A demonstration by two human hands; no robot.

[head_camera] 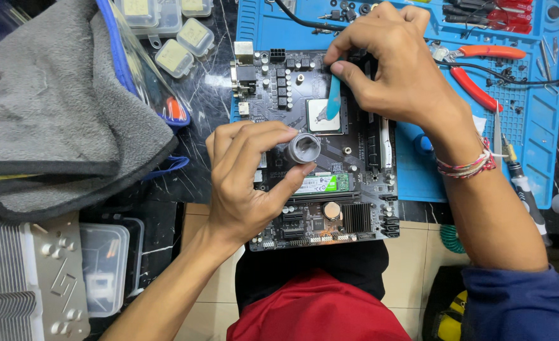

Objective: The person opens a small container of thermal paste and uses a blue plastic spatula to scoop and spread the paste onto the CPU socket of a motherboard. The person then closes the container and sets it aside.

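A black motherboard (330,189) lay partly on a blue work mat (418,170), under both hands. The left hand (248,183) was closed around a small grey paste tub (303,149), tilted open-side toward the right hand (393,69), probably for easy dipping. Those fingers pinched a blue spatula (334,96), its tip down on the square processor (324,116) just beyond the tub.

A black motherboard (317,151) lies on a blue mat (519,82), beside red-handled pliers (481,69) and grey cloth (58,107).
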